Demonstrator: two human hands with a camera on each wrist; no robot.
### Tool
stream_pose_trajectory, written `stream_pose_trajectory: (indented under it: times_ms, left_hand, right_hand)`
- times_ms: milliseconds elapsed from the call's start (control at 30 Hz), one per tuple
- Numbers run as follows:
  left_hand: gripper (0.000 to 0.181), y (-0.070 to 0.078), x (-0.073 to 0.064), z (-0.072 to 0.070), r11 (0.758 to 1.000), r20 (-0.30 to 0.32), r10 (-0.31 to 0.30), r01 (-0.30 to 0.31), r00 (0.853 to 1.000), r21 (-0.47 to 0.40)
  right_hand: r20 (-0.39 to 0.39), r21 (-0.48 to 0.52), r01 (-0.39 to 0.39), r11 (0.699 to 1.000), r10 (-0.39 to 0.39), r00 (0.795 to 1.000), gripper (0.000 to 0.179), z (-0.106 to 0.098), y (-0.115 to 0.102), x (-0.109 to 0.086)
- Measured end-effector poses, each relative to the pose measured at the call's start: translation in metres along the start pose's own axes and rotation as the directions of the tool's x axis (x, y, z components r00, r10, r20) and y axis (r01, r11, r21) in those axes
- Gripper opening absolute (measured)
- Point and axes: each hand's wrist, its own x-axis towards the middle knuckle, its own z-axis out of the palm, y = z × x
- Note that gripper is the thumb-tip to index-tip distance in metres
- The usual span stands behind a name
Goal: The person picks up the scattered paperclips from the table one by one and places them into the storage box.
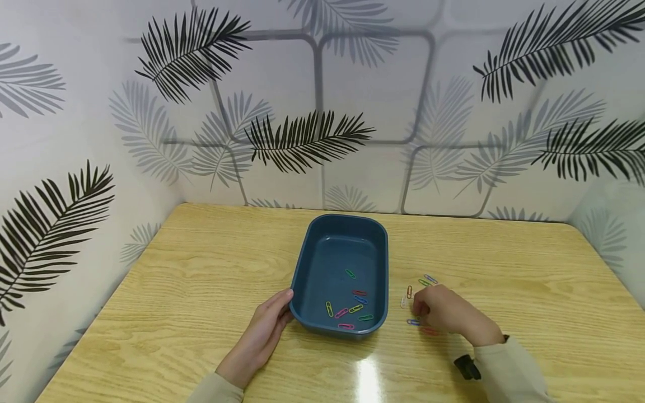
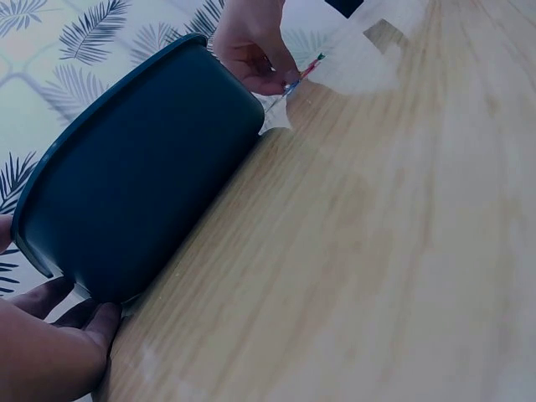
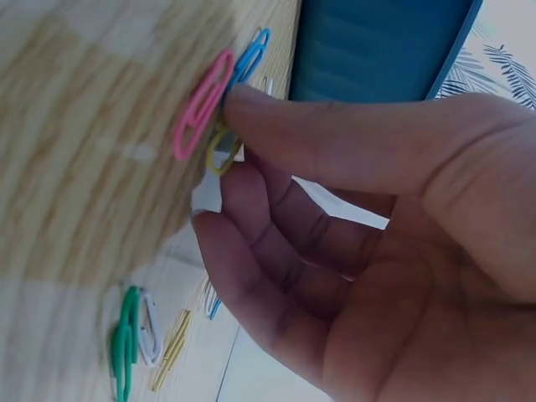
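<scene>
A dark blue plastic bin (image 1: 302,268) stands on the table, with several coloured paper clips lying toward its near end, among them a red paper clip (image 1: 359,292). My left hand (image 1: 264,330) grips its near left corner, thumb up at the rim and fingers against the outer wall. Right of the bin, my right hand (image 1: 448,313) is low over loose paper clips. In the right wrist view, a yellow paper clip (image 3: 219,156) is between its thumb and fingertips. A pink paper clip (image 3: 201,109) and a blue paper clip (image 3: 251,55) lie close by the thumb tip.
Beyond the right hand lie a purple paper clip (image 1: 430,278) and a light green one. An orange-brown paper clip (image 1: 409,291) and a white paper clip (image 1: 403,302) lie between bin and hand. The wooden table (image 1: 211,252) backs against a leaf-patterned wall (image 1: 282,184).
</scene>
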Motion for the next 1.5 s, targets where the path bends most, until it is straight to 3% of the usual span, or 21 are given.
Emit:
stream_pose_trajectory:
  times_ms: [400, 633, 867, 1233, 1500]
  left_hand:
    - [0.062, 0.0016, -0.0006, -0.0022, 1.0, 0.01, 0.01, -0.01, 1.0, 0.009]
    - [0.06, 0.0007, 0.0009, -0.0028, 1.0, 0.008, 0.009, -0.009, 1.0, 0.003]
    - [0.06, -0.0002, 0.0019, -0.0029, 1.0, 0.002, 0.003, -0.003, 1.0, 0.005]
    - [0.066, -0.0001, 0.001, -0.0025, 1.0, 0.037, 0.007, -0.007, 0.999, 0.011]
    - [0.063, -0.0006, 0.0008, -0.0018, 1.0, 0.023, 0.004, -0.004, 1.0, 0.0]
  right_hand:
    - [-0.038, -0.031, -0.01, 0.999, 0.008, 0.999, 0.022, 0.0007, -0.0024, 0.0018]
    - [-0.088, -0.048, 0.041, 0.998, -0.045, 0.995, 0.019, -0.0013, -0.0041, 0.0034]
    - [-0.113, -0.038, -0.008, 0.999, 0.004, 0.994, 0.016, -0.0031, -0.0066, 0.0041]
    - [-0.139, -0.009, -0.016, 1.0, 0.014, 0.99, 0.015, -0.0042, -0.0073, 0.0027]
    - [-0.176, 0.022, -0.028, 0.999, 0.032, 0.984, 0.017, -0.0045, -0.0088, 0.0027]
